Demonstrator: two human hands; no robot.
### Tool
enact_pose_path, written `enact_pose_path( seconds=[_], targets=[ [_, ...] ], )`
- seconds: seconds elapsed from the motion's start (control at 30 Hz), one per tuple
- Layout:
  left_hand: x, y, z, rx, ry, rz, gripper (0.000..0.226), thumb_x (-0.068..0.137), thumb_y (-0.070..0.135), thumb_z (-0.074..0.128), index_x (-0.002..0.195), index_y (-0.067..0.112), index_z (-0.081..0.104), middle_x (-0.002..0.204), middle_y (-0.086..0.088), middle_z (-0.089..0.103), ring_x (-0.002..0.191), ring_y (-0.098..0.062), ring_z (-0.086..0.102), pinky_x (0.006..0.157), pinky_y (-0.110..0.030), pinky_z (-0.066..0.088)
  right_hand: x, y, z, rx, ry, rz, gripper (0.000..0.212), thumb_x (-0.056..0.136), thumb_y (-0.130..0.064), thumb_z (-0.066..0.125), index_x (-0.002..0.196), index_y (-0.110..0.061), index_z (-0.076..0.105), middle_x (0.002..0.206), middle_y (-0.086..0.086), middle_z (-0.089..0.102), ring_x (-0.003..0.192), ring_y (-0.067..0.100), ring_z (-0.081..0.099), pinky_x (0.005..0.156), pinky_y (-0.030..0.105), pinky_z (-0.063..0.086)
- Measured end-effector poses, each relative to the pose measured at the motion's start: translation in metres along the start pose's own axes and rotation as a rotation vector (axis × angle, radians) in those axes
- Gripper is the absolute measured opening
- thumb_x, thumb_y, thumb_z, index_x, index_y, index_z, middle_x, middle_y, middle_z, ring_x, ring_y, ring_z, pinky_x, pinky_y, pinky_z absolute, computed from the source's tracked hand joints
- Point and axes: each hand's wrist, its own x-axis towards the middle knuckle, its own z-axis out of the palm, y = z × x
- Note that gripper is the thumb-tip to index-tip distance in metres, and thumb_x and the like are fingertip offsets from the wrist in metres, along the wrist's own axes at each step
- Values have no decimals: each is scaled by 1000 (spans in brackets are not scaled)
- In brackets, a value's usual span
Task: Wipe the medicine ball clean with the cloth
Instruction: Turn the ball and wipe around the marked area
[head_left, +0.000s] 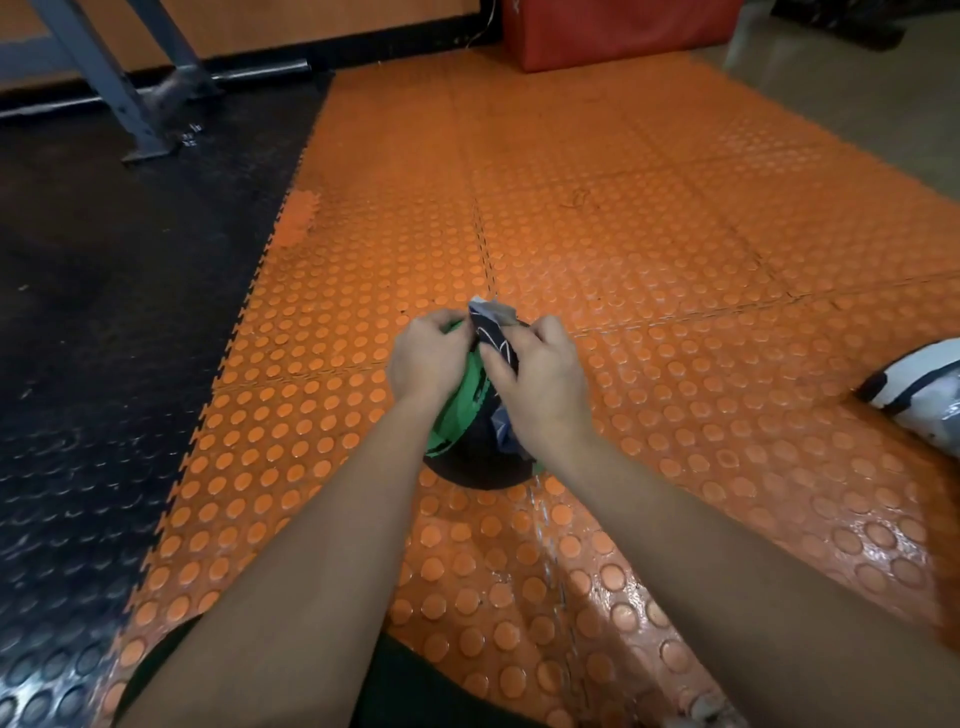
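The medicine ball (470, 415) sits on the orange studded floor mat (649, 218) straight ahead of me, between my two forearms. It is green and black, with pale markings on the green part; most of its top is hidden under my hands. A dark shadow pools under its near edge.

My left hand (427, 358) rests on the ball's upper left side, fingers curled over the top toward the cloth (493, 330); whether they actually pinch the fabric I cannot tell. My right hand (537, 382) grips the cloth, thumb and fingers closed round it. The cloth is dark with grey and pale patches, bunched up, with one end poking up beyond my knuckles and another fold hanging below my right wrist against the ball.

To my left, black studded matting (104, 332) joins the orange. A grey metal frame (130, 93) stands on it. A red padded block (613, 31) sits at the far edge, and a white-and-black shoe (919, 389) lies at my right.
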Motion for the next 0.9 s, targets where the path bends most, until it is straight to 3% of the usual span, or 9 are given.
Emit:
enact_pose_path(
  seconds=[0.1,0.23,0.37,0.47,0.53,0.63,0.77,0.8,0.9],
  targets=[
    [-7,-8,-1,-27,-1,35,35,87,51,52,112,33,67,104,8,68,88,-9,60,73,-26,46,30,11,-7,12,-114,136,32,93,-33,49,105,-8,64,92,5,45,82,22,45,67,28,34],
    [-19,-19,1,-77,34,96,37,83,56,55,110,35,68,119,8,66,110,-16,58,95,-33,46,63,23,-5,7,-244,317,29,91,-32,53,82,-6,60,78,10,57,67,26,52,48,26,30],
    [-10,-17,-2,-76,20,33,31,85,52,54,106,35,70,109,5,69,104,-19,60,90,-34,48,39,10,0,-49,-134,223,35,94,-34,48,110,-7,63,108,15,52,95,33,53,70,30,38],
    [-2,-12,-1,-31,-11,65,28,87,43,52,105,32,71,106,2,70,101,-21,61,82,-31,47,5,-5,-9,-105,-91,58,36,93,-33,48,119,-11,59,106,12,48,98,31,48,82,37,41],
    [0,-10,1,6,-17,74,28,88,38,50,107,31,70,105,0,71,99,-23,62,75,-30,44,-6,-7,-13,-122,-124,8,36,94,-33,48,120,-11,58,106,12,48,99,31,47,83,38,40],
    [-2,-12,1,0,-19,104,33,86,47,50,109,33,69,109,4,70,102,-19,61,76,-28,44,15,-4,-13,-94,-163,24,35,94,-33,46,114,-8,61,103,14,50,97,32,50,77,35,41],
    [-13,-21,-2,-67,-15,170,32,85,51,55,107,34,70,115,9,68,106,-13,60,83,-23,43,65,2,0,-71,-313,190,29,93,-29,49,77,-6,59,101,18,59,79,29,52,54,28,35],
    [-13,-23,-2,-78,-8,168,32,84,52,55,107,34,70,114,9,68,106,-13,60,84,-24,43,72,3,4,-85,-349,210,28,92,-28,49,77,-7,58,104,19,60,80,29,51,54,28,36],
    [-9,-22,-3,-70,9,94,30,86,51,54,107,36,70,110,8,69,102,-15,60,85,-29,47,78,4,14,-91,-403,222,34,92,-32,45,107,-6,62,121,18,53,106,32,50,81,33,41]
  ],
)
